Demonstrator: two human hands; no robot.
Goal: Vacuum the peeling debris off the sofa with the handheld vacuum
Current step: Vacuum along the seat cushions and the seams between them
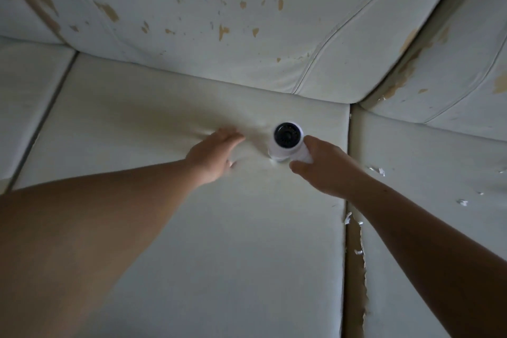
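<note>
A white handheld vacuum (286,143) with a round black rear end stands nose-down on the middle seat cushion (219,241) of a pale, peeling sofa. My right hand (323,167) grips its body from the right. My left hand (214,153) lies flat on the cushion just left of the vacuum, fingers together, pressing a dent into it. The vacuum's nozzle is hidden under its body. White peeling flakes (380,171) lie on the right seat cushion, and more flakes (348,218) sit along the seam.
The back cushions (219,22) show many tan patches where the skin has peeled. The gap (355,269) between the middle and right seat cushions is torn with brown backing exposed. Another seat cushion (24,107) lies at left.
</note>
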